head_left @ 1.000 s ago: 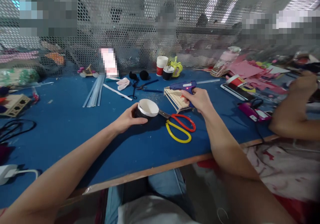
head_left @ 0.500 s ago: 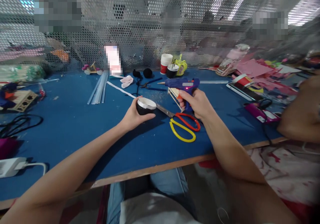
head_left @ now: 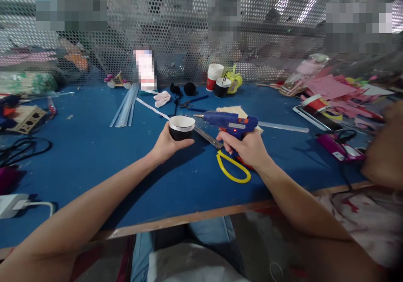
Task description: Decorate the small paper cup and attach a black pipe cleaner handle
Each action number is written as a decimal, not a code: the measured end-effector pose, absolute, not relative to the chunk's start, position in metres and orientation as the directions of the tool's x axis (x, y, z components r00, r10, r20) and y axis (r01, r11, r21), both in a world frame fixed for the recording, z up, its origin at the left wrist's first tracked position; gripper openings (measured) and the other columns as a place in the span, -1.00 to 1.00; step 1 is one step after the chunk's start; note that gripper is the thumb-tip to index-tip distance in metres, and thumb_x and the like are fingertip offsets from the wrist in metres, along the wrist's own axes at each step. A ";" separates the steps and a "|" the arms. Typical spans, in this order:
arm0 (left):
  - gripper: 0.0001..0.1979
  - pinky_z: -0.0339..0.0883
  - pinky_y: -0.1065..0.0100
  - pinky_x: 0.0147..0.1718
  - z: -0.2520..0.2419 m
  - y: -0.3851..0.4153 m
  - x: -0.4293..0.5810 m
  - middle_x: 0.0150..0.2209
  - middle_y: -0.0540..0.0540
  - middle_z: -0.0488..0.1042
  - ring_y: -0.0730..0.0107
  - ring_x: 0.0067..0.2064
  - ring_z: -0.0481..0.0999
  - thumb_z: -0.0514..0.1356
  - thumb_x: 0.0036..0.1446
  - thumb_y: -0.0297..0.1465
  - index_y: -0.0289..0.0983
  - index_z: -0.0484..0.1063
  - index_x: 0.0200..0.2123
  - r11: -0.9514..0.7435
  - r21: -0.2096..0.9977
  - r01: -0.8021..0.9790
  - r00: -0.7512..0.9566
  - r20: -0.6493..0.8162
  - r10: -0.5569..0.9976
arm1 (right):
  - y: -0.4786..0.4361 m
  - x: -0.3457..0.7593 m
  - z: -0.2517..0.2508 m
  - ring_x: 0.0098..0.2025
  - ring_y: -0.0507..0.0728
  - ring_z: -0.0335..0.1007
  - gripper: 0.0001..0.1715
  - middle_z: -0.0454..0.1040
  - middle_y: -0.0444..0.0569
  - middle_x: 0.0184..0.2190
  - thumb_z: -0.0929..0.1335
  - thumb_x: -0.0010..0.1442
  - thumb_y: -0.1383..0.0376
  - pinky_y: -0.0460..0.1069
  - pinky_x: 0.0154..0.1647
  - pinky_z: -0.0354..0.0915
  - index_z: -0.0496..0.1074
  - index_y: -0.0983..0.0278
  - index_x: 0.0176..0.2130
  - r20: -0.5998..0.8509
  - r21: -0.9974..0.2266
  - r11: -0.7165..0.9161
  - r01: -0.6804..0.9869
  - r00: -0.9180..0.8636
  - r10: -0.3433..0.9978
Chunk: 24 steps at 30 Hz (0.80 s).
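Note:
My left hand is closed around a small paper cup, black below with a white band at the rim, its mouth facing up. A narrow white ribbon runs from behind the cup back to a bundled loop. In my right hand is a blue hot glue gun, its small light glowing red and a clear glue stick sticking out at the back. The nozzle points left, close to the cup's rim but apart from it. Beneath lie scissors with a yellow and a red handle, the red one mostly hidden.
Glue sticks lie at back left, near a lit phone. Pliers, stacked paper cups and another black cup stand along the mesh. A co-worker's arm rests at right, beside a purple device.
My right hand has lowered the glue gun and brought its nozzle closer to the cup. The cup has turned slightly in my left hand. The view has shifted a little.

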<state>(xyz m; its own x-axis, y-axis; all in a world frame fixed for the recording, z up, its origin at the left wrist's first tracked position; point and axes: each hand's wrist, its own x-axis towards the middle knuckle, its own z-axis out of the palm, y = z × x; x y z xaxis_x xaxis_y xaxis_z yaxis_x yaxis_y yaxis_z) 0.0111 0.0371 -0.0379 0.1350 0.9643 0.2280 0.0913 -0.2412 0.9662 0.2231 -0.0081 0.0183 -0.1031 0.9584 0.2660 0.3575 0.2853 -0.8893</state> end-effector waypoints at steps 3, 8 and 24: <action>-0.28 0.21 0.16 -0.01 -0.041 0.038 0.013 -0.03 -0.21 0.35 0.18 -0.01 0.34 0.37 -0.30 -0.33 -0.31 0.20 -0.02 -0.249 0.968 0.024 0.122 0.244 0.962 | -0.011 0.220 0.020 -0.67 -0.05 0.20 -0.77 0.27 -0.17 -0.74 0.31 0.08 0.23 -0.10 -0.60 0.22 0.39 0.36 -0.46 0.226 -0.892 0.258 0.372 -0.128 0.966; -0.33 0.23 0.18 -0.03 -0.045 0.038 0.015 -0.01 -0.21 0.34 0.19 0.00 0.33 0.36 -0.26 -0.36 -0.29 0.20 -0.03 -0.201 0.975 -0.099 0.144 0.214 0.966 | -0.011 0.218 0.020 -0.65 -0.03 0.24 -0.72 0.25 -0.17 -0.77 0.30 0.09 0.20 -0.08 -0.54 0.26 0.37 0.35 -0.52 0.201 -0.881 0.243 0.405 -0.143 0.969; -0.33 0.27 0.21 -0.06 -0.042 0.033 0.019 0.00 -0.18 0.31 0.21 0.01 0.31 0.34 -0.22 -0.35 -0.25 0.17 0.00 -0.170 0.974 -0.149 0.113 0.188 0.976 | -0.011 0.216 0.015 -0.67 -0.04 0.23 -0.72 0.29 -0.16 -0.74 0.28 0.11 0.21 -0.08 -0.55 0.26 0.34 0.34 -0.53 0.235 -0.852 0.270 0.449 -0.132 0.963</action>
<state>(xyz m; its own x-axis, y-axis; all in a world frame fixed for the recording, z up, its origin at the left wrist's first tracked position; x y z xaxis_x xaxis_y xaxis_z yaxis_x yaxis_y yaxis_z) 0.0188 0.0329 -0.0423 0.1134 0.9756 0.1879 -0.1490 -0.1703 0.9741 0.2163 -0.0110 0.0146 -0.1323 0.9629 0.2351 0.4492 0.2696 -0.8518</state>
